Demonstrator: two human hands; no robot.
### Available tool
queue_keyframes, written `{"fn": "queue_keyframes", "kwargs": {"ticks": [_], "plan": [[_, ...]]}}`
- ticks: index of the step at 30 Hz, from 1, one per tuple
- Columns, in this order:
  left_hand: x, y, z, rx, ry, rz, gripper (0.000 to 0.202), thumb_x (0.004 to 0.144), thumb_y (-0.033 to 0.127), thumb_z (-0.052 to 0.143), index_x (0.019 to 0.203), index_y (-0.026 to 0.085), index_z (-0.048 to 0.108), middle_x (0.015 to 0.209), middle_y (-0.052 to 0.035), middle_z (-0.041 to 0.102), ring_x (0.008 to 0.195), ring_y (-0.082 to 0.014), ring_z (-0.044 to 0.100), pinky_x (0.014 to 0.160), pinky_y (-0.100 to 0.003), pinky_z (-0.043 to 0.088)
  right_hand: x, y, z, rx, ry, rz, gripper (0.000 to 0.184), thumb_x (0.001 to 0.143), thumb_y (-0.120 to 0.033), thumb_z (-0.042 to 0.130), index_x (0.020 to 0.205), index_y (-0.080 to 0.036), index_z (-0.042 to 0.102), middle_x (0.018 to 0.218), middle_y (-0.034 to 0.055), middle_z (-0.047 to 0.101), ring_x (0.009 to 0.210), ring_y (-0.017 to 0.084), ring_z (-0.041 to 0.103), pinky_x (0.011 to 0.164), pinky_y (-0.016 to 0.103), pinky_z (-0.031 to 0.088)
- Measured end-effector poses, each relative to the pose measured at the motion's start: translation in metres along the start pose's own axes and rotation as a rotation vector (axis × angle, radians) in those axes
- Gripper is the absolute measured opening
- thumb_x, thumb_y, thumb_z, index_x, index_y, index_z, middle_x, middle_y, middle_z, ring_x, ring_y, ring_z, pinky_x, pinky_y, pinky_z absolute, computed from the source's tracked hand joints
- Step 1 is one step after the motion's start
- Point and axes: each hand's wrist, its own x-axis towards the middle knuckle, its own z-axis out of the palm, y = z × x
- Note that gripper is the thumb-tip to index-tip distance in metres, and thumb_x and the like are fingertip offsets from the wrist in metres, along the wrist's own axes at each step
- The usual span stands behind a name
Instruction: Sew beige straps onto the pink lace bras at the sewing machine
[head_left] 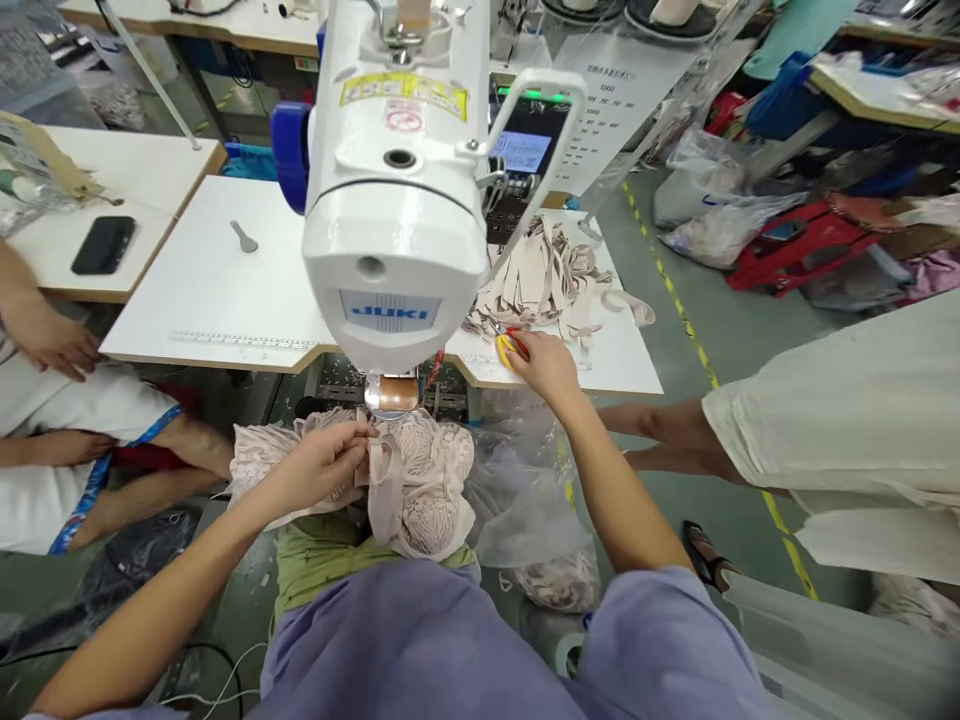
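A pale beige lace bra (pixel 429 478) lies bunched across my lap, below the front edge of the sewing table. My left hand (pixel 330 462) pinches a strap (pixel 385 485) of it between thumb and fingers, just under the sewing machine (pixel 396 230). On the table to the right, my right hand (pixel 546 368) is closed around scissors with red and yellow handles (pixel 505 350). Their blades point left, partly among a heap of beige fabric strips (pixel 544 275).
A ruler strip (pixel 244 341) and a small grey tool (pixel 244 238) lie on the white table (pixel 202 270). Plastic bags (pixel 525 500) hang below it. One person sits at the left, and another stands at the right. A phone (pixel 105 245) rests on the neighbouring table.
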Motion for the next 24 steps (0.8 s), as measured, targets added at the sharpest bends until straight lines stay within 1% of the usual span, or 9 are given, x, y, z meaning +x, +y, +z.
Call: {"fn": "queue_keyframes", "kwargs": {"ticks": [3, 6, 8, 10, 13, 15, 18, 21, 24], "plan": [[0.001, 0.004, -0.005, 0.242, 0.009, -0.007, 0.025, 0.099, 0.032, 0.042, 0.107, 0.021, 0.064, 0.097, -0.0060, 0.072, 0.084, -0.0219, 0.066, 0.072, -0.031, 0.048, -0.008, -0.018, 0.004, 0.081, 0.148, -0.033, 0.041, 0.090, -0.027, 0.053, 0.126, -0.009, 0.063, 0.123, 0.0212, 0.065, 0.116, 0.034, 0.056, 0.102, 0.049, 0.042], [0.000, 0.006, 0.004, 0.460, 0.152, 0.102, 0.027, 0.100, 0.032, 0.041, 0.092, 0.019, 0.063, 0.097, -0.0104, 0.068, 0.090, -0.0250, 0.062, 0.078, -0.036, 0.046, -0.056, -0.062, 0.006, 0.391, 0.207, -0.032, 0.035, 0.095, -0.042, 0.054, 0.116, -0.016, 0.065, 0.112, 0.0158, 0.067, 0.107, 0.030, 0.060, 0.095, 0.048, 0.048], [-0.001, 0.009, 0.016, 0.502, 0.199, 0.220, 0.032, 0.101, 0.031, 0.037, 0.084, 0.018, 0.060, 0.093, -0.0113, 0.066, 0.089, -0.0242, 0.060, 0.077, -0.036, 0.046, -0.095, -0.098, 0.008, 0.673, -0.091, -0.161, 0.040, 0.096, -0.054, 0.051, 0.109, -0.020, 0.067, 0.105, 0.0112, 0.069, 0.094, 0.025, 0.065, 0.086, 0.043, 0.054], [-0.001, 0.015, 0.028, 0.506, 0.164, 0.290, 0.036, 0.102, 0.034, 0.034, 0.080, 0.018, 0.057, 0.079, -0.0085, 0.063, 0.074, -0.0216, 0.058, 0.068, -0.033, 0.043, -0.127, -0.131, 0.012, 0.844, -0.318, -0.313, 0.060, 0.086, -0.072, 0.056, 0.117, -0.021, 0.066, 0.117, 0.0125, 0.067, 0.107, 0.028, 0.064, 0.094, 0.044, 0.052], [0.001, 0.030, 0.042, 0.459, 0.127, 0.310, 0.039, 0.102, 0.041, 0.033, 0.075, 0.020, 0.052, 0.065, -0.0041, 0.057, 0.060, -0.0190, 0.052, 0.058, -0.032, 0.034, -0.151, -0.163, 0.019, 1.145, -0.414, -0.264, 0.077, 0.081, -0.082, 0.049, 0.124, -0.021, 0.062, 0.118, 0.0124, 0.066, 0.107, 0.028, 0.064, 0.096, 0.043, 0.052], [0.003, 0.041, 0.047, 0.313, 0.171, 0.254, 0.038, 0.102, 0.042, 0.033, 0.073, 0.021, 0.047, 0.062, -0.0014, 0.053, 0.056, -0.0164, 0.047, 0.055, -0.030, 0.029, -0.153, -0.173, 0.019, 1.323, -0.369, -0.048, 0.064, 0.091, -0.075, 0.042, 0.117, -0.021, 0.064, 0.105, 0.0098, 0.069, 0.091, 0.023, 0.067, 0.084, 0.038, 0.056], [0.009, 0.055, 0.051, -0.036, 0.239, 0.122, 0.039, 0.102, 0.043, 0.034, 0.070, 0.022, 0.039, 0.061, 0.0023, 0.046, 0.054, -0.0130, 0.042, 0.053, -0.027, 0.029, -0.140, -0.179, 0.010, 1.373, -0.209, 0.214, 0.039, 0.095, -0.057, 0.052, 0.102, -0.021, 0.065, 0.090, 0.0057, 0.069, 0.076, 0.019, 0.065, 0.069, 0.030, 0.055], [0.015, 0.058, 0.051, -0.210, 0.345, 0.035, 0.044, 0.103, 0.045, 0.035, 0.067, 0.021, 0.040, 0.061, 0.0029, 0.046, 0.056, -0.0117, 0.043, 0.053, -0.025, 0.031, -0.117, -0.181, -0.004, 1.301, -0.073, 0.234, 0.028, 0.088, -0.049, 0.064, 0.095, -0.021, 0.062, 0.080, 0.0025, 0.068, 0.070, 0.016, 0.063, 0.062, 0.026, 0.052], [0.017, 0.050, 0.047, -0.048, 0.451, 0.007, 0.033, 0.100, 0.045, 0.045, 0.088, 0.019, 0.062, 0.059, 0.0035, 0.053, 0.053, -0.0117, 0.047, 0.055, -0.025, 0.032, -0.089, -0.178, -0.010, 1.185, -0.012, 0.173, 0.023, 0.087, -0.042, 0.065, 0.095, -0.022, 0.059, 0.069, -0.0019, 0.062, 0.060, 0.013, 0.056, 0.055, 0.024, 0.044]]}}
